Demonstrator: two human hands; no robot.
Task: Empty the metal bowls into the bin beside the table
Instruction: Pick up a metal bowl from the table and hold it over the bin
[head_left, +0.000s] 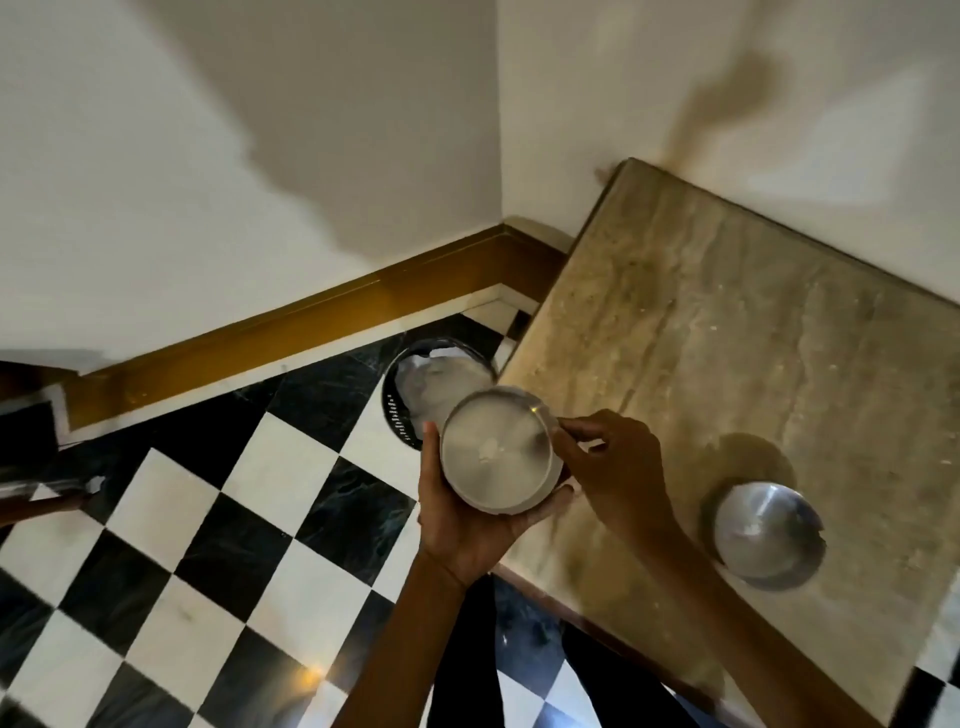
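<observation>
The person stands at the near left corner of the bench (727, 332), a pale stone-topped slab set into the corner of the room, and holds a flat-bottomed metal bowl (498, 449) out past the bench's left edge. The left hand (467, 525) cups this bowl from below, palm up, thumb raised along its left rim and fingers wrapped under its near side. The right hand (613, 467) comes in from the right and pinches the bowl's right rim between thumb and fingertips, so both hands are closed on the same bowl. The bowl tips a little, its mouth facing up and toward the onlooker, and a small pale lump lies on its floor; the picture is soft there, so what the lump is cannot be told.

Just beyond the bowl, on the floor (171, 551) of black and white squares, stands the bin (410, 379), dark and round with a perforated side. It is tucked against the bench's left edge, near the brown skirting, and whitish crumpled stuff shows inside it. The bowl's far rim overlaps the bin's mouth.

A second metal bowl (763, 535), rounder, rests on the bench to the right, near the front edge and well apart from the hands, with a speck of something pale inside.
</observation>
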